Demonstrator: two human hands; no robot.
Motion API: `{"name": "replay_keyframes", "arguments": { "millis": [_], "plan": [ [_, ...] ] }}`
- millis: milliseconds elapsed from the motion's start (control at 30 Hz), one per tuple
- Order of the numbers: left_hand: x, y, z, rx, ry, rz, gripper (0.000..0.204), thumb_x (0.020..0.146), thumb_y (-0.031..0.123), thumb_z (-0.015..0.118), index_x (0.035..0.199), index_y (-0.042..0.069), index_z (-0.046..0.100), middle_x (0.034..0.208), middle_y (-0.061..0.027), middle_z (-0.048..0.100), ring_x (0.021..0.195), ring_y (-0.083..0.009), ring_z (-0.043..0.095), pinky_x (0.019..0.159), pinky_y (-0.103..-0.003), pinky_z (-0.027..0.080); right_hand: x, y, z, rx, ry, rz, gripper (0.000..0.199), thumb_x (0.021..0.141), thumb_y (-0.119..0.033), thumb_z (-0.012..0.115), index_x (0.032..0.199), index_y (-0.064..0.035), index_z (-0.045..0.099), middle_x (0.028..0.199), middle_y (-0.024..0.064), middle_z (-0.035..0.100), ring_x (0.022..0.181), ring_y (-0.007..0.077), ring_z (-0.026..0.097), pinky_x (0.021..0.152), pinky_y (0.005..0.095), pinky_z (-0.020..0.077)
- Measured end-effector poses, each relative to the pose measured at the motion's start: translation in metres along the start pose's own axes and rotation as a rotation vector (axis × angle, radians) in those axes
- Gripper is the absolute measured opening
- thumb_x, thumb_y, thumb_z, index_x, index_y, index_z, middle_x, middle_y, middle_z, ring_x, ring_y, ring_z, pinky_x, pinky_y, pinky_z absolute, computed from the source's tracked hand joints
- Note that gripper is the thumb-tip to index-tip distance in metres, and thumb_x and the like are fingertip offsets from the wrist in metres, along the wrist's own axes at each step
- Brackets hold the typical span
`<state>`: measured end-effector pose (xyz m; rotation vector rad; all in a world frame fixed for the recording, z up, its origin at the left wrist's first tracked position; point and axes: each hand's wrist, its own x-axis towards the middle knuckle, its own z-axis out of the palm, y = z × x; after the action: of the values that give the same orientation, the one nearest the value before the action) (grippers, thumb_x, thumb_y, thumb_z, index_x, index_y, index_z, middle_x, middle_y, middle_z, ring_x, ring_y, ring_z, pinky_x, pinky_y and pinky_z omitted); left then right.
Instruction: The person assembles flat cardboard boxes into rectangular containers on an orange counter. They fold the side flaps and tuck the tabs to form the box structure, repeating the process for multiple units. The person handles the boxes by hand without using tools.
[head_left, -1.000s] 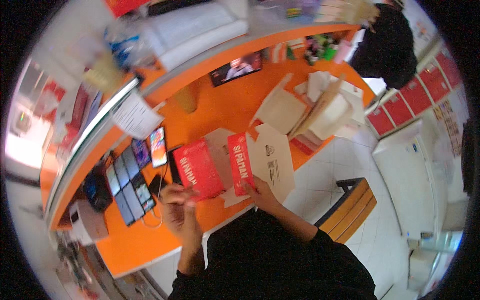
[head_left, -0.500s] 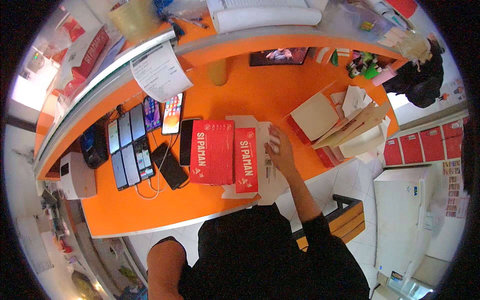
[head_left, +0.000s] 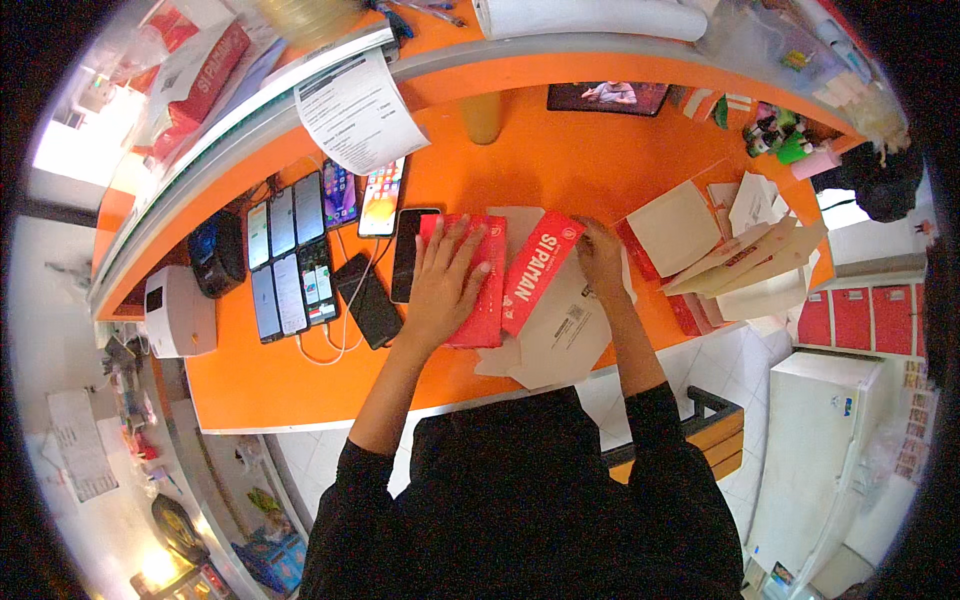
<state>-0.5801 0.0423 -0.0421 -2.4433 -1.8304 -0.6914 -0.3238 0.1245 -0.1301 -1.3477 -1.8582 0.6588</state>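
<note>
My left hand (head_left: 445,285) lies flat with fingers spread on a red cardboard food box (head_left: 490,315), or a stack of them; which one I cannot tell. To its right is a loose carton blank (head_left: 565,335) with a pale underside and a red printed panel (head_left: 540,280), tilted at an angle. At the upper right corner of that panel, my right hand (head_left: 602,262) has its fingers closed on the blank's edge. Its fingertips are partly hidden. A dark phone (head_left: 405,255) lies against the left side of the red box.
Several phones (head_left: 290,270) with white charging cables (head_left: 345,340) cover the orange counter's (head_left: 300,390) left part, beside a small white printer (head_left: 180,312). Opened cartons (head_left: 740,260) are piled at the right. A paper slip (head_left: 360,115) hangs from the raised ledge. At the back stands a tablet (head_left: 610,97).
My left hand has come up from below the counter onto the red box. My right hand has closed on the carton blank, whose red panel has turned clockwise. The whole view has shifted.
</note>
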Motion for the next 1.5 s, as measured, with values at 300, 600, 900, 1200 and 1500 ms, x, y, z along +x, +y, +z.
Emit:
{"name": "replay_keyframes", "arguments": {
  "millis": [300, 600, 900, 1200, 1500],
  "plan": [
    [0.019, 0.009, 0.017, 0.027, -0.108, -0.14, 0.041, 0.097, 0.038, 0.046, 0.13, 0.014, 0.056, 0.134, -0.02, 0.047, 0.126, -0.0389, 0.04, 0.106, -0.053, 0.028, 0.026, -0.029, 0.007, 0.306, -0.48, -0.066, 0.042, 0.08, -0.001, 0.063, 0.121, -0.0075, 0.059, 0.114, 0.0119, 0.067, 0.103, 0.0273, 0.065, 0.089, 0.0373, 0.0514],
    [0.028, 0.001, 0.032, 0.051, -0.048, -0.187, 0.037, 0.098, 0.038, 0.044, 0.12, 0.013, 0.06, 0.129, -0.0218, 0.05, 0.127, -0.0422, 0.041, 0.112, -0.06, 0.019, 0.05, -0.037, -0.017, 0.33, -0.71, -0.157, 0.041, 0.084, -0.004, 0.065, 0.124, -0.0094, 0.059, 0.111, 0.0096, 0.067, 0.099, 0.0201, 0.065, 0.084, 0.0342, 0.0533],
    [0.029, 0.001, 0.038, 0.053, -0.018, -0.209, 0.032, 0.097, 0.036, 0.045, 0.117, 0.016, 0.061, 0.127, -0.0134, 0.05, 0.132, -0.0364, 0.036, 0.11, -0.064, 0.02, 0.065, -0.034, -0.015, 0.364, -0.871, -0.258, 0.049, 0.089, -0.006, 0.061, 0.136, -0.0153, 0.054, 0.118, 0.0124, 0.06, 0.11, 0.0258, 0.058, 0.093, 0.0362, 0.0487],
    [0.026, 0.002, 0.036, 0.06, -0.064, -0.206, 0.035, 0.096, 0.038, 0.046, 0.119, 0.015, 0.06, 0.128, -0.0141, 0.05, 0.132, -0.0367, 0.036, 0.11, -0.062, 0.021, 0.055, -0.022, -0.007, 0.441, -0.894, -0.201, 0.041, 0.098, -0.023, 0.051, 0.137, -0.0079, 0.051, 0.143, 0.0174, 0.042, 0.136, 0.033, 0.035, 0.114, 0.0422, 0.027],
    [0.029, 0.003, 0.034, 0.048, -0.045, -0.214, 0.035, 0.096, 0.038, 0.047, 0.119, 0.015, 0.06, 0.126, -0.0137, 0.051, 0.131, -0.0363, 0.038, 0.109, -0.06, 0.024, 0.049, -0.022, 0.007, 0.462, -0.791, -0.096, 0.041, 0.092, -0.017, 0.059, 0.132, -0.0059, 0.055, 0.143, 0.0161, 0.046, 0.132, 0.0314, 0.044, 0.11, 0.0405, 0.035]
  ]
}}
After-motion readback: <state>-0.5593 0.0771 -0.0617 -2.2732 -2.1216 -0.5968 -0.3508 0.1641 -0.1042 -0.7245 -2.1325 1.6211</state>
